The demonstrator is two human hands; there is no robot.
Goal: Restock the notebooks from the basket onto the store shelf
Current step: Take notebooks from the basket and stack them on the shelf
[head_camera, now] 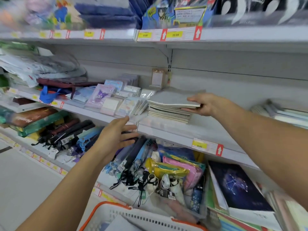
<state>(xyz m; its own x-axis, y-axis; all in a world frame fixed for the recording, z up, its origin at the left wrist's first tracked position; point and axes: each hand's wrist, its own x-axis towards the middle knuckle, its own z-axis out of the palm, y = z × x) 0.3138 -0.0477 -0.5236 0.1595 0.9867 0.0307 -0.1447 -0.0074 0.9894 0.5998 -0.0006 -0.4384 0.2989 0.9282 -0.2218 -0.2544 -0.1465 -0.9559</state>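
A stack of grey notebooks (168,112) lies on the middle store shelf (166,130). My right hand (205,104) grips the right edge of the top grey notebooks (173,99), thumb on the cover and fingers underneath, holding them just above the stack. My left hand (116,135) hovers open in front of the shelf edge, left of the stack, touching nothing. The white basket (133,217) with orange rim sits at the bottom of the view, with a pale notebook (120,225) partly visible inside.
Small character notepads (106,99) stand left of the stack. More notebooks (283,112) lie at the shelf's far right. Folded umbrellas (133,157) and a dark starry notebook (236,185) fill the shelf below. Price tags line the shelf edges. Pale floor at lower left.
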